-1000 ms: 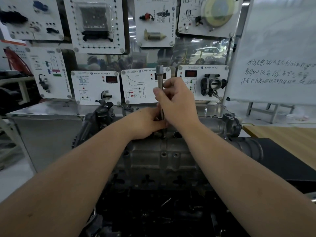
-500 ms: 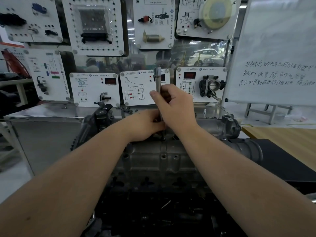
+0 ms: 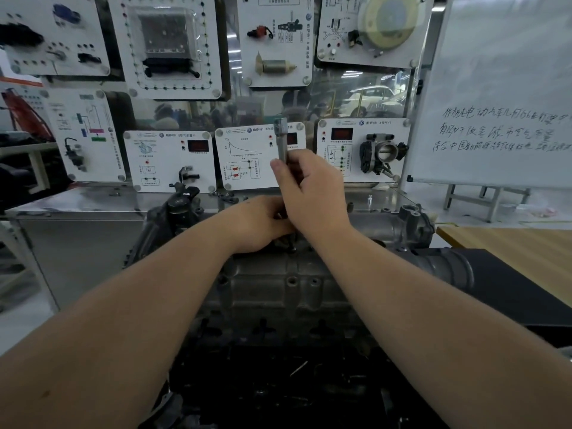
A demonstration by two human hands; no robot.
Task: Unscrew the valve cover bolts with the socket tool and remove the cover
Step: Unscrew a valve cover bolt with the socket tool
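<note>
Slightly higher now, the right hand [image 3: 312, 193] grips the slim upright grey metal socket tool [image 3: 282, 140]; the left hand [image 3: 263, 224] pinches its base atop the cast grey metal valve cover [image 3: 278, 286].

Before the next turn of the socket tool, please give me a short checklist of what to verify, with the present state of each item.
1. Right hand grips the socket tool shaft: ok.
2. Left hand holds the tool's lower end near the bolt: ok.
3. Tool stands about upright over the valve cover: ok.
4. Socket seated fully on the bolt head: cannot tell, the hands hide it.
5. Bolt already loose: cannot tell.
6. Cover still on the engine: ok, not lifted.
</note>
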